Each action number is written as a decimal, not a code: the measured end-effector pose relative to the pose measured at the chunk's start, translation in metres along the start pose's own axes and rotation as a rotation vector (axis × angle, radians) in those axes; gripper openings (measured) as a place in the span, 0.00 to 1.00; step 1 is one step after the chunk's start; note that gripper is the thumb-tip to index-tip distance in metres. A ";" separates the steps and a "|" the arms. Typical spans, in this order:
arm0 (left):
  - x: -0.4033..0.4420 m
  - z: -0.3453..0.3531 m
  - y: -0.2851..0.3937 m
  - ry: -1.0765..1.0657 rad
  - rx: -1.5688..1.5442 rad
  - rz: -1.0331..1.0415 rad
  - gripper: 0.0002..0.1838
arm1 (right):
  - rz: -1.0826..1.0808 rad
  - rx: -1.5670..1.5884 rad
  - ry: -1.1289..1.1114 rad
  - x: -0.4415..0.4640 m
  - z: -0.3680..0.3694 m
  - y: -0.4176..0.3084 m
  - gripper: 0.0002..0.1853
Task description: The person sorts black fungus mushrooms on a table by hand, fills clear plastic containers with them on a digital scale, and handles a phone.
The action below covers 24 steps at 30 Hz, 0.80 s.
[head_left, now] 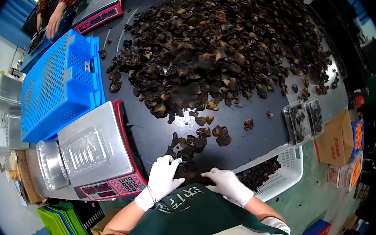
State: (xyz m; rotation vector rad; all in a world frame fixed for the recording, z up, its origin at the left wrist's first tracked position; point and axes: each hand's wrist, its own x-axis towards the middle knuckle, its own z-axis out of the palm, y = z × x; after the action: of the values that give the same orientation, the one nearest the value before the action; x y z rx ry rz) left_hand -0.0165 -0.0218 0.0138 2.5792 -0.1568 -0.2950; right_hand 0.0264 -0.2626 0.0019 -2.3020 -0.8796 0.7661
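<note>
One head-worn camera looks forward and down, the left hand (pixel 163 177) and right hand (pixel 229 185) near at lower centre, the worktop (pixel 251 145) receding upward, the frame's corners black.

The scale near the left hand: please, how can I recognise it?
Start at the dark table heaped with blackish pieces. Between the blue crate and the left hand sits a red-edged scale; unlike the farther scale, it carries a clear container.

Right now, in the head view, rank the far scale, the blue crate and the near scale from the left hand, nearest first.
From the left hand:
1. Near scale, just to its left.
2. Blue crate, left, beyond that scale.
3. Far scale, top left, past the crate.
</note>
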 end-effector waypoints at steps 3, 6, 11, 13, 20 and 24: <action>0.002 0.003 0.002 -0.004 0.027 0.047 0.32 | 0.031 0.101 0.009 0.005 0.002 0.007 0.12; 0.007 0.001 -0.005 0.100 -0.033 0.018 0.31 | 0.014 0.036 0.270 0.017 -0.020 0.021 0.10; 0.035 0.003 -0.015 0.183 -0.063 -0.010 0.51 | -0.006 -0.074 0.706 0.048 -0.041 0.052 0.24; 0.048 0.009 -0.013 0.163 -0.047 0.037 0.59 | -0.004 -0.079 0.596 0.059 -0.040 0.047 0.41; 0.072 0.035 -0.005 0.155 0.010 0.147 0.25 | -0.212 -0.201 0.495 0.089 -0.024 0.027 0.31; 0.073 0.034 -0.023 0.336 -0.158 0.154 0.14 | -0.262 -0.046 0.383 0.091 -0.038 0.044 0.21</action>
State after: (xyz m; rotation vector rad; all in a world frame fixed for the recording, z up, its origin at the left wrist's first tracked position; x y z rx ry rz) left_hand 0.0469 -0.0311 -0.0394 2.4019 -0.1985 0.1765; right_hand 0.1258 -0.2357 -0.0290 -2.2073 -0.9949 0.1848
